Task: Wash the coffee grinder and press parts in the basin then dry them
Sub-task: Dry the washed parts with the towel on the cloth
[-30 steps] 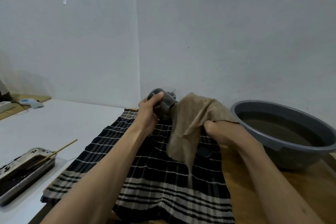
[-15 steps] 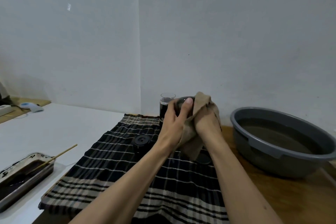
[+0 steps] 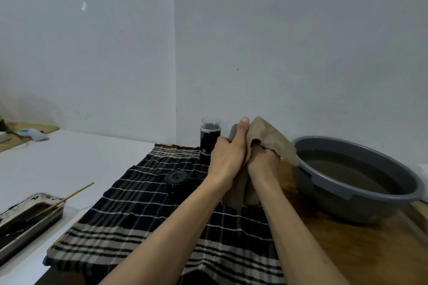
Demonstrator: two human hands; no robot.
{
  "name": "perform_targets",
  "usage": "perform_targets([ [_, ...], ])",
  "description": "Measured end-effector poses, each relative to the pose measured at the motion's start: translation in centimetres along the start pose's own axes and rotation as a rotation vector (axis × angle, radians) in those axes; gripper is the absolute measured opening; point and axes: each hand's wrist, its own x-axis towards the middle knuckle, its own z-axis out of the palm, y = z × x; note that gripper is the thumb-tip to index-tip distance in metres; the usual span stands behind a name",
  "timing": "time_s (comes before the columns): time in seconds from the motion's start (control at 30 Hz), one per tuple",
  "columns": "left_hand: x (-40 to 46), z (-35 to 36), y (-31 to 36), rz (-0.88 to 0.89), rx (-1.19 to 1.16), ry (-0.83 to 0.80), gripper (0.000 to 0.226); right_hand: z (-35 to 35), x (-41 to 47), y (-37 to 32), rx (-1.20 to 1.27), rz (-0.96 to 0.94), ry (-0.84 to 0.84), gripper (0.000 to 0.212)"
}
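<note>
Both hands have drawn closer together since half a second ago, and the brown cloth (image 3: 268, 139) now drapes over the right hand (image 3: 264, 162) instead of being bunched against the cup. Left hand (image 3: 228, 159) curls round a dark grinder part (image 3: 233, 131), thumb raised along its far side; only a sliver of that part shows past the fingers, so its shape is hard to make out. The right hand clutches the cloth, fingers buried in the folds; whether they also touch the part cannot be told. A tail of cloth hangs down between the wrists and hides whatever lies on the plaid towel (image 3: 143, 215) directly beneath.

Just left of the hands stands the tall black grinder body (image 3: 209, 143) with a clear rim on top, upright at the far edge of the towel. Nearer and left, a round black lid (image 3: 177, 179) sits on the towel, well apart from the hands. On the right, the grey basin (image 3: 361, 203) holds murky water and rests on the wooden table (image 3: 347, 250); its far right rim is cut off by the frame edge.

At the near left, a metal tray (image 3: 25, 222) with dark residue is cropped by the frame, with a wooden stick (image 3: 74, 194) leaning out of it. Far left, a small pale device (image 3: 34, 134) is too blurred to identify.
</note>
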Motion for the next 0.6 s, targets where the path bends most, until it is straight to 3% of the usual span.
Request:
perform_targets([
  [0.17, 0.2, -0.6, -0.1, -0.113, -0.284, -0.167, 0.066, -1.6, 1.1, -0.8, 0.172, -0.024, 0.23, 0.023],
  [0.27, 0.4, -1.4, 0.7, -0.204, -0.289, -0.298, 0.051, -2.3, 1.2, -0.1, 0.199, -0.044, 0.103, 0.022],
  [0.33, 0.3, -2.1, 1.5, -0.308, -0.227, -0.362, 0.047, -2.4, 0.5, 0.0, 0.169, -0.069, -0.028, 0.021],
  [0.43, 0.9, -3.0, 2.5, -0.381, -0.176, -0.365, 0.049, -2.4, -0.1, 0.2, 0.099, -0.144, -0.041, 0.018],
  [0.5, 1.3, -3.1, 2.9, -0.391, -0.175, -0.358, 0.058, -2.6, 0.3, 0.1, 0.034, -0.18, 0.072, 0.022],
  [0.6, 0.9, -2.0, 1.7, -0.355, -0.362, -0.244, 0.057, -2.7, 1.2, 0.3, -0.078, -0.218, 0.271, 0.024],
])
